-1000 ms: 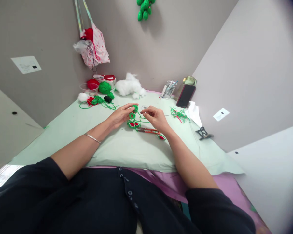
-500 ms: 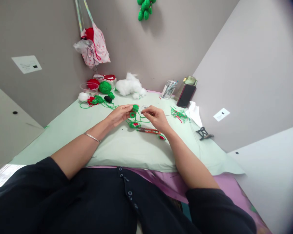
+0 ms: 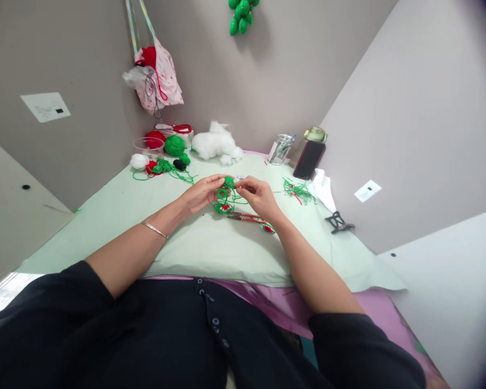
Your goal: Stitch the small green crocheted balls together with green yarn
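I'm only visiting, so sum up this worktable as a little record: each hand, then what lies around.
Left hand: holds a rounded green crocheted yarn piece
Right hand: fingers pinched close beside that piece; anything held is too small to tell
Nearer the person: orange-handled metal snips on pale green covering
Far side: fluffy white stuffing
Right: tangled green and red yarn scraps

Tabletop [image 3: 227, 254]: bright, softly and evenly lit
Back wall [image 3: 210, 70]: greyer, faint shadow beside the green cluster [image 3: 243, 9]
Lower-left patch [image 3: 8, 289]: washed-out white
Right picture edge: dark, blurred rim
Green yarn piece [image 3: 229, 182]: small, fine stitches indistinct
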